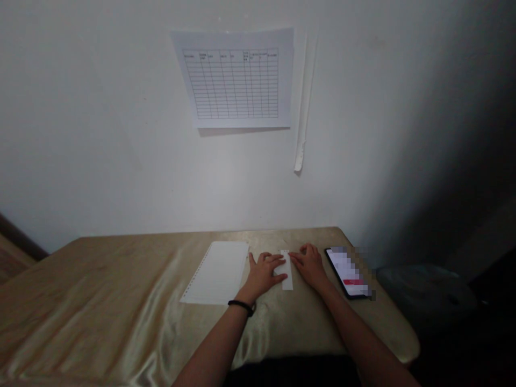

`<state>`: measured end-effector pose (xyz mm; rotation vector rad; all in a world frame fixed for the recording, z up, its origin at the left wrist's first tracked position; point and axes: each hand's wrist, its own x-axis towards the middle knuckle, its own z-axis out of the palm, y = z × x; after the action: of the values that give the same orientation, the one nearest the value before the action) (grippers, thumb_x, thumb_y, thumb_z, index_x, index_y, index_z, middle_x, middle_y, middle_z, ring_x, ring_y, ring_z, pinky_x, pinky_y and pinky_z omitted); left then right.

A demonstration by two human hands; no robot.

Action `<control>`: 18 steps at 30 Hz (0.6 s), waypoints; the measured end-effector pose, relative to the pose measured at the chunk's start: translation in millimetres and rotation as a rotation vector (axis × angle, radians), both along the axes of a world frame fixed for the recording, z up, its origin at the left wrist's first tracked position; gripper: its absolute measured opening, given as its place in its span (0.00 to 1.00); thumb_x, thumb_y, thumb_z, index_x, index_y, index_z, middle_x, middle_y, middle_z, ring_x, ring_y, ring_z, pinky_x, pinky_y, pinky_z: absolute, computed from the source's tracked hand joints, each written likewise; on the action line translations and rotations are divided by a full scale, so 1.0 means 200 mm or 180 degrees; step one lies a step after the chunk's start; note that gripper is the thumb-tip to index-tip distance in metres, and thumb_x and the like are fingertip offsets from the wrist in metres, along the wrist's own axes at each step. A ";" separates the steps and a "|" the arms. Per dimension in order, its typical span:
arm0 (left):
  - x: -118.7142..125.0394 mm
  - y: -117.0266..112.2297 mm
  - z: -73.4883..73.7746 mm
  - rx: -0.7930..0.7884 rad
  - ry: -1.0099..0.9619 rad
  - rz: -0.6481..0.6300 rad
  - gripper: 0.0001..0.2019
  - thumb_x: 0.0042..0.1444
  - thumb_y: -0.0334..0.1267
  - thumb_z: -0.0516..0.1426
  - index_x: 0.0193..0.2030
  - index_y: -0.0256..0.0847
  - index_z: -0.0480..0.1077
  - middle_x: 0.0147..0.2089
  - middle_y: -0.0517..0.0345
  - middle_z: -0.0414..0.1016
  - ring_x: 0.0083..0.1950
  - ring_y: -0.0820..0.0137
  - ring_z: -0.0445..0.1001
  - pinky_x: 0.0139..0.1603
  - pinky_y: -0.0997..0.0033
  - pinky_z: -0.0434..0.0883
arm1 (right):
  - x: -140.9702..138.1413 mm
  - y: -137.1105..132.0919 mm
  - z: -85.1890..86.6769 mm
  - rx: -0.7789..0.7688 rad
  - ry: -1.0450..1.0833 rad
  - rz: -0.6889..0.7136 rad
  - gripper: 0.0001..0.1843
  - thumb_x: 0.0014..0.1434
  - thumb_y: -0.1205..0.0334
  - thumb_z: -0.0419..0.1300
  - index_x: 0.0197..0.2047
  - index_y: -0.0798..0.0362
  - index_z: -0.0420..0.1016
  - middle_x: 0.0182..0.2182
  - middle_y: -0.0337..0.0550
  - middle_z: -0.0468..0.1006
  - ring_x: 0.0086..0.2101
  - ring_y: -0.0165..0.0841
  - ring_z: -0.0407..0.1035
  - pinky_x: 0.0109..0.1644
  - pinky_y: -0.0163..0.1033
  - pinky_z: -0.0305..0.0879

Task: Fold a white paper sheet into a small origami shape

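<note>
A narrow white strip of folded-looking paper point(287, 279), with small holes at its far end, lies on the cloth-covered table. My left hand point(263, 274) rests on the strip's left side, fingers spread and thumb apart, pressing it down. A dark band circles that wrist. At the strip's upper right edge, my right hand point(310, 264) has its fingertips drawn together on the paper, the other fingers curled. Just left of my left hand lies a loose-leaf sheet point(220, 271) with holes down its left edge.
A phone point(349, 277) with a lit screen lies right of my right hand. The satin-like tablecloth point(121, 301) is wrinkled on the left. A printed table sheet point(237, 86) hangs on the wall behind, beside a white strip point(303, 107). A dark bulky object point(415, 295) stands beyond the table's right edge.
</note>
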<state>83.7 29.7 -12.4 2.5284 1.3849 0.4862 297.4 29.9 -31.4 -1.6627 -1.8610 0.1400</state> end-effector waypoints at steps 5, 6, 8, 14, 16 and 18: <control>-0.01 0.00 0.01 -0.0029 -0.0047 -0.0026 0.24 0.57 0.55 0.62 0.61 0.61 0.70 0.66 0.60 0.71 0.67 0.50 0.60 0.65 0.18 0.33 | 0.03 0.00 -0.02 0.0131 0.0476 0.0256 0.08 0.58 0.58 0.64 0.40 0.44 0.85 0.49 0.48 0.70 0.54 0.43 0.62 0.62 0.50 0.59; -0.01 0.00 0.01 -0.0038 -0.0047 -0.0028 0.24 0.57 0.55 0.62 0.60 0.60 0.70 0.66 0.60 0.71 0.67 0.50 0.59 0.65 0.18 0.34 | 0.04 0.00 -0.02 0.0117 0.0538 0.0325 0.06 0.57 0.59 0.65 0.36 0.45 0.85 0.49 0.48 0.71 0.55 0.43 0.62 0.63 0.49 0.59; -0.01 -0.01 0.02 -0.0067 -0.0049 -0.0033 0.24 0.56 0.56 0.62 0.60 0.60 0.71 0.65 0.59 0.71 0.67 0.51 0.59 0.66 0.19 0.34 | 0.04 0.00 -0.03 0.0034 0.0579 0.0406 0.04 0.55 0.60 0.66 0.31 0.47 0.84 0.49 0.47 0.72 0.55 0.42 0.62 0.63 0.48 0.59; -0.01 -0.01 0.03 -0.0111 -0.0077 -0.0053 0.24 0.56 0.55 0.63 0.60 0.60 0.71 0.65 0.60 0.72 0.67 0.51 0.60 0.66 0.20 0.32 | 0.02 0.02 -0.02 -0.0023 0.0417 0.0122 0.09 0.59 0.54 0.64 0.38 0.46 0.85 0.50 0.51 0.72 0.54 0.45 0.62 0.62 0.50 0.59; -0.01 -0.01 0.03 -0.0126 -0.0094 -0.0059 0.24 0.56 0.55 0.63 0.60 0.60 0.71 0.65 0.60 0.71 0.67 0.52 0.60 0.66 0.20 0.32 | 0.01 0.03 -0.02 0.0001 0.0325 0.0028 0.10 0.60 0.53 0.63 0.40 0.45 0.85 0.51 0.52 0.71 0.55 0.46 0.61 0.62 0.51 0.59; -0.01 -0.01 0.03 -0.0135 -0.0111 -0.0059 0.24 0.56 0.54 0.63 0.60 0.60 0.71 0.65 0.60 0.72 0.67 0.52 0.60 0.66 0.20 0.32 | 0.01 0.03 -0.02 0.0020 0.0231 -0.0049 0.11 0.62 0.52 0.62 0.43 0.42 0.85 0.51 0.51 0.70 0.55 0.47 0.61 0.62 0.52 0.59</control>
<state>82.6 28.0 -6.3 2.4850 1.3439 0.4900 299.2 35.8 -34.4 -1.6459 -1.7926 0.1855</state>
